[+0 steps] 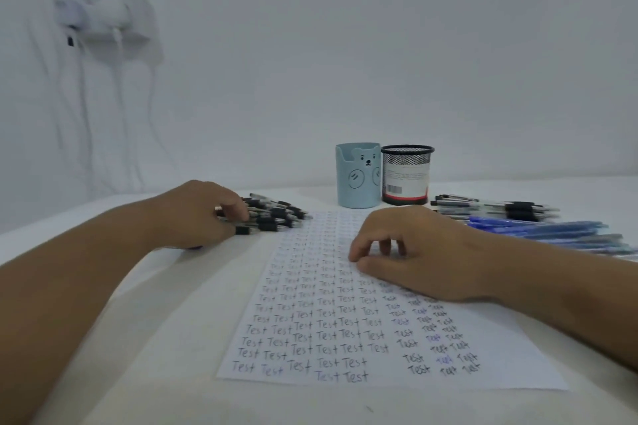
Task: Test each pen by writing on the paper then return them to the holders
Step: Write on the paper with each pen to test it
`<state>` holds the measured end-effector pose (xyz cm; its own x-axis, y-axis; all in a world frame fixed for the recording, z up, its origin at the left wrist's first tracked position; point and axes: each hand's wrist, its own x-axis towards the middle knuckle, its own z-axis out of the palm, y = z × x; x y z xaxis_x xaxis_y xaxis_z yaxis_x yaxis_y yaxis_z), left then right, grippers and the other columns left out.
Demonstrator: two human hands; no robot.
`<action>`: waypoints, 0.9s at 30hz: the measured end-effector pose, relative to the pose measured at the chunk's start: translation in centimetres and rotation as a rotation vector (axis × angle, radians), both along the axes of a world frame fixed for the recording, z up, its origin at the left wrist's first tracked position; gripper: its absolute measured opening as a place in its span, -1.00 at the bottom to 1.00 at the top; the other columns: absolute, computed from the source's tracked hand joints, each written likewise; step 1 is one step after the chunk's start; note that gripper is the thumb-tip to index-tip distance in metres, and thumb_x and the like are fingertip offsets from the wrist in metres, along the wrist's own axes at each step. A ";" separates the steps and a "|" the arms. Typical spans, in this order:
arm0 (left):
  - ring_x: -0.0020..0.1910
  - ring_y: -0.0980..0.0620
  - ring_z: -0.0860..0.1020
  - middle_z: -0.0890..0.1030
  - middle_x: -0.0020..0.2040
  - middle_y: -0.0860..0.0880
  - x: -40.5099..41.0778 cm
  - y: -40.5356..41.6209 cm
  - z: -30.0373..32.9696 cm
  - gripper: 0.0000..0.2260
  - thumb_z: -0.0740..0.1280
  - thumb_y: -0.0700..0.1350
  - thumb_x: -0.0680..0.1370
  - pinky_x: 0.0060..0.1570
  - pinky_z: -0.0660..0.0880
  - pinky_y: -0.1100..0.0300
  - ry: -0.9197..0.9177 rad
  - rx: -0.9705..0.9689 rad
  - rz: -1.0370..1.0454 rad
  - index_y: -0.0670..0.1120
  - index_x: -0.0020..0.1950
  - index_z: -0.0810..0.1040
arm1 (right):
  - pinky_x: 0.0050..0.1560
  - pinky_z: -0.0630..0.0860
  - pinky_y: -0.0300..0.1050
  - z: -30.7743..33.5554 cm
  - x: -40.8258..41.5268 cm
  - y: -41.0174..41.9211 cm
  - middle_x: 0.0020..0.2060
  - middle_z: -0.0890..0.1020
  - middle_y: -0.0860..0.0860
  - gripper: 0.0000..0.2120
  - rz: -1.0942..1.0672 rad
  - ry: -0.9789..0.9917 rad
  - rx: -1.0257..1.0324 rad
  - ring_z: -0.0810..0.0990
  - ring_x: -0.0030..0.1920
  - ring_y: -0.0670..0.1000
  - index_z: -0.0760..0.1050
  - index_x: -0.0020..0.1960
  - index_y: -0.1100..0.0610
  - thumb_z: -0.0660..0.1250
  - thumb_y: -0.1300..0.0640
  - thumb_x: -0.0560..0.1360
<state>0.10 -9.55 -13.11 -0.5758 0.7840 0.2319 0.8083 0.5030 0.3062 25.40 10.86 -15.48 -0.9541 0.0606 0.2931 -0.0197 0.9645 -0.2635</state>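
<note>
Head view, one frame. We list:

1. White sheet of paper (331, 328), flat on the white cloth-covered worktop (145, 338), filled with rows of the handwritten word "Test" in black and blue ink.

2. Pile of black-clipped clear pens (272, 216), lying on the worktop at the paper's far left corner, tips pointing right.

3. Left hand (196, 214), palm down on that pile. Its grip is curled over the near pens; we cannot tell whether it has actually closed on one.

4. Right hand (411, 252), resting on the upper right part of the paper, fingers loosely bent, tips touching the sheet. Its grip is slack and holds nothing that we can see.

5. Pale blue plastic holder with a bear face (358, 178), upright beyond the paper's far edge.

6. Black wire-mesh holder with a white label and red band (406, 176), upright, just beside the blue one on its right. We see no pens sticking out of either.

7. Second group of black-clipped pens (497, 209), lying at far right.

8. Spread of blue-barrelled pens (552, 231), just nearer than that group, beside the right wrist.

9. White wall-mounted unit with hanging cables (103, 14), upper left, blurred.
</note>
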 end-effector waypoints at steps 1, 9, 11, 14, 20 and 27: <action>-0.09 0.23 0.54 0.61 0.07 0.18 -0.2 0.1 -0.2 -0.79 0.44 -0.19 0.53 -0.17 0.46 0.39 0.014 0.006 -0.015 0.14 0.02 0.64 | -0.06 0.44 -0.36 0.0 0.0 0.0 -0.05 0.59 -0.30 -0.88 -0.004 -0.004 -0.001 0.52 -0.01 -0.20 0.62 0.08 -0.16 0.34 -0.07 0.58; -0.07 0.22 0.50 0.62 -0.07 0.18 -0.5 1.3 -1.1 -0.84 0.47 -0.15 0.52 -0.14 0.32 0.49 0.138 0.048 -0.037 0.13 -0.15 0.63 | -0.09 0.42 -0.37 0.0 0.1 0.0 -0.05 0.59 -0.31 -0.89 -0.018 -0.008 -0.016 0.52 -0.01 -0.21 0.61 0.06 -0.18 0.35 -0.08 0.57; -0.10 0.18 0.52 0.61 -0.10 0.17 -0.2 1.6 -1.2 -0.85 0.45 -0.17 0.54 -0.18 0.33 0.50 0.130 0.115 -0.049 0.09 -0.12 0.63 | -0.10 0.42 -0.37 -0.1 0.1 0.0 -0.04 0.59 -0.31 -0.89 -0.015 -0.010 -0.017 0.52 0.00 -0.21 0.61 0.06 -0.18 0.35 -0.08 0.57; -0.29 0.23 0.55 0.65 -0.15 0.11 1.1 1.7 -0.5 -0.87 0.41 -0.21 0.58 -0.28 0.38 0.48 0.057 0.363 -0.101 0.02 -0.07 0.62 | -0.11 0.42 -0.37 0.0 0.1 0.1 -0.04 0.59 -0.32 -0.89 -0.020 -0.012 -0.025 0.52 0.00 -0.21 0.61 0.07 -0.19 0.34 -0.09 0.57; -0.16 -0.06 0.64 0.73 -0.13 -0.02 4.1 2.0 1.9 -0.81 0.28 -0.32 0.64 -0.14 0.59 0.15 -0.596 1.126 -0.250 -0.04 0.14 0.45 | -0.09 0.44 -0.36 0.1 0.2 -0.1 -0.05 0.61 -0.30 -0.84 -0.063 -0.016 -0.038 0.51 -0.03 -0.24 0.60 0.14 -0.18 0.35 -0.08 0.57; -0.03 -0.14 0.72 0.72 -0.07 -0.17 7.3 4.1 0.5 -0.85 0.33 -0.35 0.47 -0.09 0.65 0.22 -1.166 1.091 -0.411 -0.22 0.02 0.53 | 0.08 0.54 -0.05 0.0 0.1 0.5 -0.10 0.74 -0.09 -0.68 -0.128 0.175 -0.536 0.64 -0.15 -0.08 0.50 0.37 -0.01 0.15 -0.01 0.67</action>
<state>7.43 -5.41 -12.59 -0.6321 0.6861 0.3601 -0.0807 -0.5205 0.8500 25.53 11.31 -15.48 -0.8695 0.3558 0.3427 0.0010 0.6950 -0.7190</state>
